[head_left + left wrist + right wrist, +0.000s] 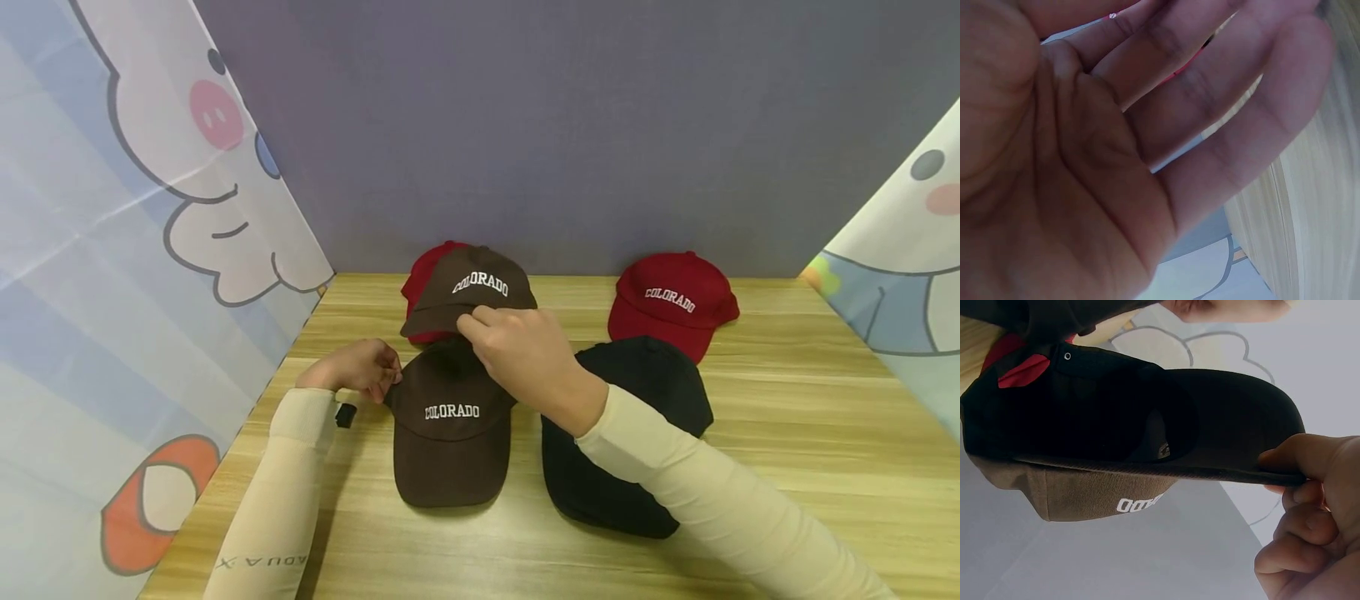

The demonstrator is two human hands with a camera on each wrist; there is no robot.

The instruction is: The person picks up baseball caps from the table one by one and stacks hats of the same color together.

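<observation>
1. Head: the right hand (528, 354) pinches the rear brown cap (487, 265) by its brim, which leaves the lettering uncovered; this cap partly hides a red cap (422, 275). The left hand (363, 367) touches the side of the front brown cap (450, 425), perhaps for steadying it.
2. Left wrist: the fingers (1241, 140) reach out loosely; fingertips are poorly visible, so one cannot tell whether they pinch.
3. Right wrist: thumb (1300, 453) and bent finger clamp the brim's edge, exposing the hollow crown.
</observation>
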